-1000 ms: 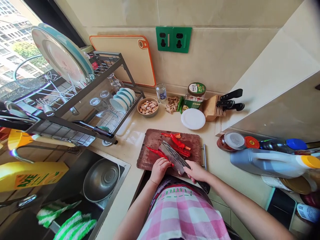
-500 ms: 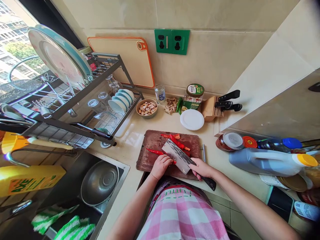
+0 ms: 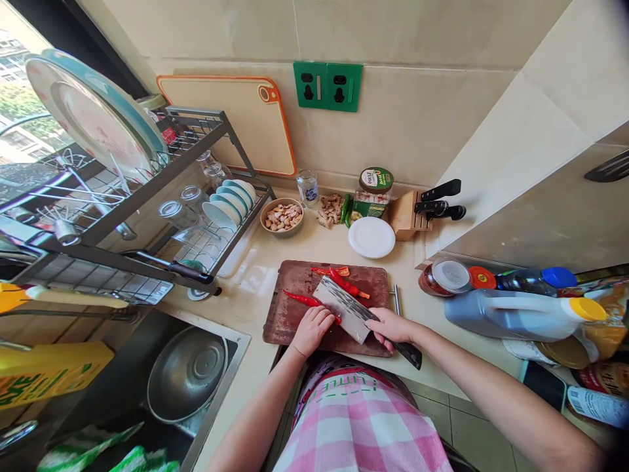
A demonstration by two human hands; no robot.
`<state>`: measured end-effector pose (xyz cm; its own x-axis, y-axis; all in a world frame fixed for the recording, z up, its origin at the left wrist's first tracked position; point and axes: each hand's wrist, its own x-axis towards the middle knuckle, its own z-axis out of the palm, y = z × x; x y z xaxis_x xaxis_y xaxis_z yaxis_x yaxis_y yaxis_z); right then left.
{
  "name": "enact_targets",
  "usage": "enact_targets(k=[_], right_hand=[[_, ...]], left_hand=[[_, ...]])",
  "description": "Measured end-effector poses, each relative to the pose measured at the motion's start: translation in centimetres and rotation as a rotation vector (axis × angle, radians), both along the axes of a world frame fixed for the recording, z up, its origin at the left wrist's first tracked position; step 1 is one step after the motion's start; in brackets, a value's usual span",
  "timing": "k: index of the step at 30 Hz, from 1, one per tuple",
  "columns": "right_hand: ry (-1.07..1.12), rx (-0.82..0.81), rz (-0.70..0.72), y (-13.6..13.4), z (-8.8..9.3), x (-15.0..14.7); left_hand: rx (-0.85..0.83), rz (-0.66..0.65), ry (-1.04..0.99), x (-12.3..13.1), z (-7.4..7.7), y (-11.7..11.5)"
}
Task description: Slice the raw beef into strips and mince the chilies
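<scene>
My right hand (image 3: 392, 327) grips a cleaver (image 3: 344, 308), its broad blade slanting up and left across the brown cutting board (image 3: 292, 328). Beside the blade, my left hand (image 3: 313, 328) presses a red chili pepper (image 3: 301, 298) to the board with bent fingers. One end of that pepper shows near the fingertips, against the blade's edge. Behind the cleaver lie another whole red chili (image 3: 346, 283) and a split chili half (image 3: 330, 270) with its inside showing. The blade hides part of the board.
A bowl of garlic (image 3: 283, 218), ginger (image 3: 330, 210), green chilies (image 3: 346, 210) and a white plate (image 3: 371, 237) stand behind the board. A dish rack (image 3: 162, 170) and sink (image 3: 230, 367) are at left; a knife block (image 3: 403, 213) and a large jug (image 3: 511, 314) at right.
The whole view has shifted slightly, so the scene sits a bit further left and lower. Both hands keep nearly the same place on the chili and cleaver.
</scene>
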<state>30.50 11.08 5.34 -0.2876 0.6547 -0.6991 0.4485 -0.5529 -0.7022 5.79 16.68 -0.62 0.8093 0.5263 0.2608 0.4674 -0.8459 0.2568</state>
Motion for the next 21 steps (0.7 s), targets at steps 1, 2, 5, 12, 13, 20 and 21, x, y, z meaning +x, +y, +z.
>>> enact_targets(k=[1, 2, 5, 12, 13, 20, 21], right_hand=[[0.017, -0.014, -0.002, -0.3, -0.1, -0.3], [0.037, -0.028, -0.003, -0.7, -0.3, -0.5], [0.055, -0.040, -0.001, -1.6, -0.6, -1.3], [-0.384, 0.441, 0.156, -2.9, 1.8, -3.2], [-0.459, 0.499, 0.186, -3.2, 2.3, -3.6], [-0.804, 0.592, 0.306, -6.2, 2.4, -6.7], [-0.815, 0.609, 0.309, -6.6, 2.1, -6.9]], left_hand=[[0.010, -0.009, 0.002, -0.4, 0.1, -0.2], [0.020, -0.014, 0.003, -0.8, 0.1, -0.4], [0.023, 0.026, -0.007, -2.2, 0.2, -0.9], [-0.040, 0.662, -0.056, -5.1, 1.7, 2.0], [-0.056, 0.672, 0.000, -5.4, 2.1, 2.6], [-0.157, 0.560, 0.231, -7.1, 2.7, 2.8], [-0.166, 0.542, 0.227, -7.3, 2.5, 2.5]])
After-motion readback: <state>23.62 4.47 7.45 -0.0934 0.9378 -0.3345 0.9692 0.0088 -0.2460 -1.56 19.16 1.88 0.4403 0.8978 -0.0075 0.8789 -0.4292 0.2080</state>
